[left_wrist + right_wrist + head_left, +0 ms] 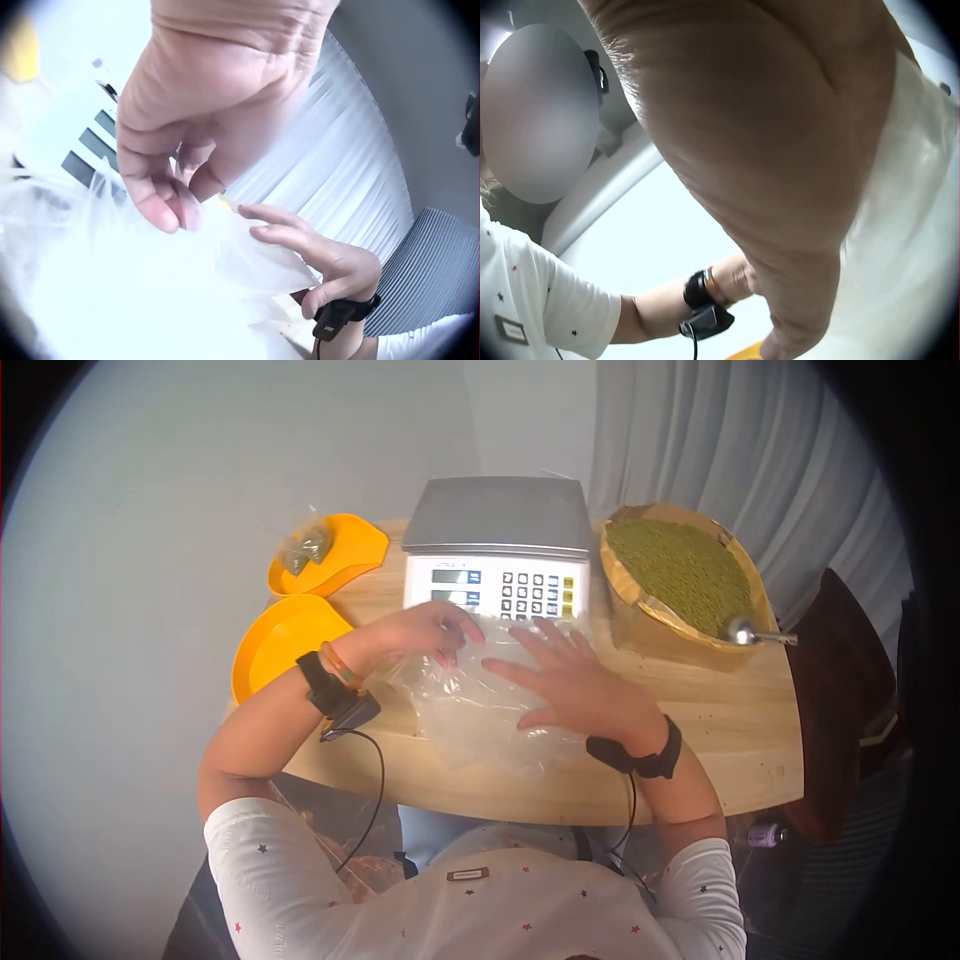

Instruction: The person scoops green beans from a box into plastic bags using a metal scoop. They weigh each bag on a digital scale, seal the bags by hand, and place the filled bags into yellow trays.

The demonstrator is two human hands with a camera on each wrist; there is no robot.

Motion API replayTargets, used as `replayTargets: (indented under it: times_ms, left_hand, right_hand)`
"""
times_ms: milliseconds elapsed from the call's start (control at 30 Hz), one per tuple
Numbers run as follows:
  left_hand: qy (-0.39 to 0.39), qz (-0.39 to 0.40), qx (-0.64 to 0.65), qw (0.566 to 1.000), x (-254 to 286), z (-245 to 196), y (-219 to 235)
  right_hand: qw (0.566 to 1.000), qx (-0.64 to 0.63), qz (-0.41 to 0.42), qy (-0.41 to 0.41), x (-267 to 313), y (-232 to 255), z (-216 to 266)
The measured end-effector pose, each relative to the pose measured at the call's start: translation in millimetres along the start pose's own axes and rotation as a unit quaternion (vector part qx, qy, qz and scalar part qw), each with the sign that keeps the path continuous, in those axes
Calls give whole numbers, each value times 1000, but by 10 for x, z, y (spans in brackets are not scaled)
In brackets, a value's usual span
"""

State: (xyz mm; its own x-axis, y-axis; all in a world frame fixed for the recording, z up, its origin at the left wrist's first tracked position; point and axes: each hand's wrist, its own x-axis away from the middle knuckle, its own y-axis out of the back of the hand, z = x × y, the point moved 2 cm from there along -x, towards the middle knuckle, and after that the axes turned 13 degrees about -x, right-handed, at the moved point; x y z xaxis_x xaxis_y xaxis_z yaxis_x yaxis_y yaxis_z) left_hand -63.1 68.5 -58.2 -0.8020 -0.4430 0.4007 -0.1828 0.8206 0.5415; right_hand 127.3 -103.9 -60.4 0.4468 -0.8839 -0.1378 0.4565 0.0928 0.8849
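Note:
A clear plastic bag point(490, 710) lies crumpled along the table's near side, in front of a digital scale point(500, 550), and overlaps its lower keys. My left hand point(425, 632) is at the bag's upper left edge. In the left wrist view, its curled fingers point(154, 214) and thumb pinch the thin film. My right hand point(580, 685) lies over the bag's right side with its fingers spread and nearly straight. The bag looks pale and overexposed in the left wrist view, and it hangs beside the right hand in the right wrist view.
Right of the scale stands a paper-lined container point(660, 635) full of green beans, with a metal scoop point(742, 632) at its near rim. Two yellow scoop-shaped trays point(355, 545) are at the left, the farther one holding small filled bags point(308, 550). A brown chair point(840, 690) stands at right.

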Motion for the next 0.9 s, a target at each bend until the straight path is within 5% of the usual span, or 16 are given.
replayTargets:
  times_ms: [167, 400, 433, 500, 633, 700, 833, 900]
  left_hand:
    - [30, 12, -13, 999, 67, 225, 222]
    - [101, -334, -31, 937, 27, 804, 1612]
    - [99, -338, -31, 936, 2, 900, 1797]
    - [130, -467, -38, 874, -11, 1112, 2180]
    - [137, -556, -126, 810, -193, 1689, 2741]
    - [138, -617, -258, 730, -323, 2005, 2965]
    - [184, -593, -269, 736, -391, 2173, 3054]
    - [252, -529, -177, 791, -390, 2244, 3053]
  right_hand:
    - [978, -27, 187, -92, -227, -489, -176]
    - [974, -2, 206, -88, -291, -520, -153]
    - [975, 2, 206, -87, -295, -518, -153]
    - [976, -2, 204, -79, -287, -466, -118]
    - [974, 1, 213, -82, -276, -294, -40]
    - [976, -21, 205, -72, -253, -179, 6]
    - [979, -28, 190, -67, -203, 69, 73]
    - [980, -19, 182, -72, -176, 181, 93]
